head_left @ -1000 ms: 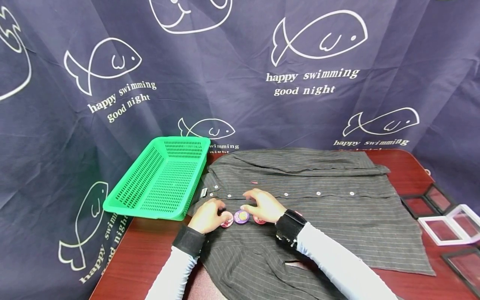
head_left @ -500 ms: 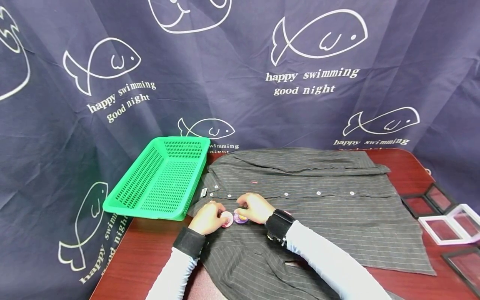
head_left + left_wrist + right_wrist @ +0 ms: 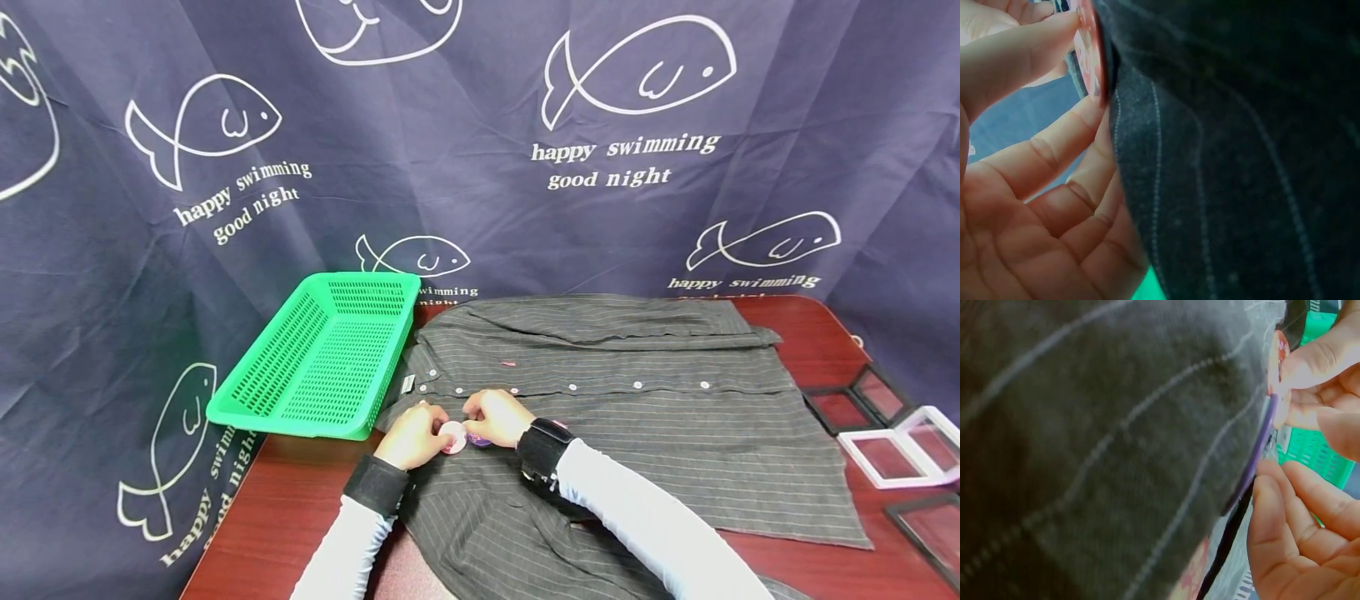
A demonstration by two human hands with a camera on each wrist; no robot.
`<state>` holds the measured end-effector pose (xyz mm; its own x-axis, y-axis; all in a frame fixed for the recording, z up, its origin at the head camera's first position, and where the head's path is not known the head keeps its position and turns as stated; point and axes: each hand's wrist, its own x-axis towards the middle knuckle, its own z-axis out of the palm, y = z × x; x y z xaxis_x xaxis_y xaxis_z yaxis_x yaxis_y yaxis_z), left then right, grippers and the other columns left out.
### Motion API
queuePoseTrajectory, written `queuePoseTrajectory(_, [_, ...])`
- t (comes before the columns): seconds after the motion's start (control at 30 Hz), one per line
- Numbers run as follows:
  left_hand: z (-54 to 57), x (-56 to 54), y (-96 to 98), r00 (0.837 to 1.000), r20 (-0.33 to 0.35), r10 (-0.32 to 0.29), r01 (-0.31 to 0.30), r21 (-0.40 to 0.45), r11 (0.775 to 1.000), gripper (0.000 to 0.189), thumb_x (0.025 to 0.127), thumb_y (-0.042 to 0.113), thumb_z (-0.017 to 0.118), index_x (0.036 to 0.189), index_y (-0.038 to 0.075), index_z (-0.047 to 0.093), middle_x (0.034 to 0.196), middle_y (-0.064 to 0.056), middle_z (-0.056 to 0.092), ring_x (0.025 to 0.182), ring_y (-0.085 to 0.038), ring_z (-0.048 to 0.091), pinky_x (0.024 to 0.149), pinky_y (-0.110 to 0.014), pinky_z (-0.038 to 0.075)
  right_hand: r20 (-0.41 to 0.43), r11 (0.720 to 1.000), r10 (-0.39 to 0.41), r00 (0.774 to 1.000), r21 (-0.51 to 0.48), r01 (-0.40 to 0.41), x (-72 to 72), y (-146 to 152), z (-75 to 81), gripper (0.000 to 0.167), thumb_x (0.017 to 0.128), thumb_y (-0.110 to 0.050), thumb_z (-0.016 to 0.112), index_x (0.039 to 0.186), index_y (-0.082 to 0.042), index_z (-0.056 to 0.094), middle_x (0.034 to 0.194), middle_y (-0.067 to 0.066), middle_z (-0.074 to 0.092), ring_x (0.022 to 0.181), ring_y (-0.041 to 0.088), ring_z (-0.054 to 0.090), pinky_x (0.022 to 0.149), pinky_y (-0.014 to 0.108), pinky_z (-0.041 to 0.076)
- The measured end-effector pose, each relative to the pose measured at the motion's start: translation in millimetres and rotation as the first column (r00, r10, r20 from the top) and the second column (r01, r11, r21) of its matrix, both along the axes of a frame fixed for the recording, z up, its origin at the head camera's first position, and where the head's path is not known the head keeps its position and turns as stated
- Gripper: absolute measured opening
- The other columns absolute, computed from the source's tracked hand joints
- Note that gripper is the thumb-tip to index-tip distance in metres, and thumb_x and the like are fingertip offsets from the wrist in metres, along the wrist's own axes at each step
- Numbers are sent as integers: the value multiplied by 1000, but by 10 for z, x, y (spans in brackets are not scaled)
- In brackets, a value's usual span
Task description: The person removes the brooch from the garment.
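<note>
A dark pinstriped shirt (image 3: 645, 442) lies spread over the table, with round badges on its near half. My left hand (image 3: 411, 435) pinches a red-and-white button badge (image 3: 453, 437); in the left wrist view the thumb presses on its face and a finger touches the lower edge of the badge (image 3: 1090, 56). Just to the right, my right hand (image 3: 501, 419) has its curled fingers at a purple button badge (image 3: 477, 439), mostly covered by the hand. In the right wrist view, fingertips meet the rim of the purple badge (image 3: 1257, 456). A pinkish badge (image 3: 1191, 575) shows partly at the bottom.
A green plastic basket (image 3: 375, 408) stands at the table's left edge. On the right lie a black frame (image 3: 840, 410), a white frame (image 3: 888, 461) and another dark frame (image 3: 930, 525). Behind the table hangs a dark blue curtain (image 3: 480, 192) with fish drawings.
My right hand has moved left, from over a red badge to the purple one, and its fingers have drawn in. The left hand stays almost still at its badge.
</note>
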<state>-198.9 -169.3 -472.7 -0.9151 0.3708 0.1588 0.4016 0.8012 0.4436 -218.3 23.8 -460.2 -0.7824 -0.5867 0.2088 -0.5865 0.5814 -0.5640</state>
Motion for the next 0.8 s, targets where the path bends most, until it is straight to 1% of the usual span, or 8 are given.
queuePoseTrajectory(0.07, [3, 5, -4, 1000, 3, 2, -2, -3, 1000, 18, 73, 10, 76, 86, 0, 69, 66, -2, 65, 66, -18, 61, 100, -46, 46, 5, 1000, 4, 1000, 0, -4, -1, -13, -8, 21, 79, -11, 72, 95, 3, 70, 79, 8, 72, 71, 14, 64, 69, 21, 51])
queuePoseTrajectory(0.2, [9, 12, -10, 1000, 13, 8, -8, -3, 1000, 18, 73, 10, 76, 87, 0, 69, 67, -2, 66, 65, -17, 61, 92, -44, 49, 0, 1000, 29, 1000, -8, -29, -14, -31, -34, 18, 78, -9, 71, 91, 2, 70, 75, 6, 71, 68, 12, 62, 66, 20, 49])
queuePoseTrajectory(0.33, [16, 15, -11, 1000, 11, 9, -9, 0, 1000, 17, 74, 9, 76, 87, 1, 68, 68, -2, 65, 63, -15, 59, 80, -41, 50, -4, 998, 57, 998, -6, -57, -23, -46, -54, 11, 78, -8, 70, 86, 0, 70, 69, 3, 69, 63, 6, 57, 61, 17, 45])
queuePoseTrajectory(0.5, [12, 5, -12, 1000, 12, 13, -13, 6, 1000, 13, 74, 6, 74, 85, 3, 68, 68, -1, 65, 64, -15, 60, 69, -35, 49, 0, 998, 58, 998, 9, -58, -25, -78, -61, 7, 80, -9, 70, 83, -2, 71, 66, 1, 68, 60, 2, 52, 59, 14, 41])
queuePoseTrajectory(0.7, [-11, -8, -15, 1000, -8, 6, -6, -10, 1000, 10, 75, 6, 74, 82, 6, 66, 67, 0, 65, 64, -16, 60, 64, -32, 47, 13, 999, 37, 999, 38, -38, -23, -144, -70, 5, 81, -9, 70, 80, -5, 71, 65, 0, 66, 60, 4, 51, 57, 16, 40])
queuePoseTrajectory(0.8, [-18, -10, -16, 1000, -13, 4, -4, -7, 1000, 10, 76, 6, 74, 81, 7, 66, 67, 0, 64, 64, -15, 60, 66, -33, 47, 24, 999, 24, 999, 48, -25, -17, -170, -72, 4, 81, -8, 70, 81, -4, 71, 65, 2, 67, 60, 7, 53, 56, 17, 41])
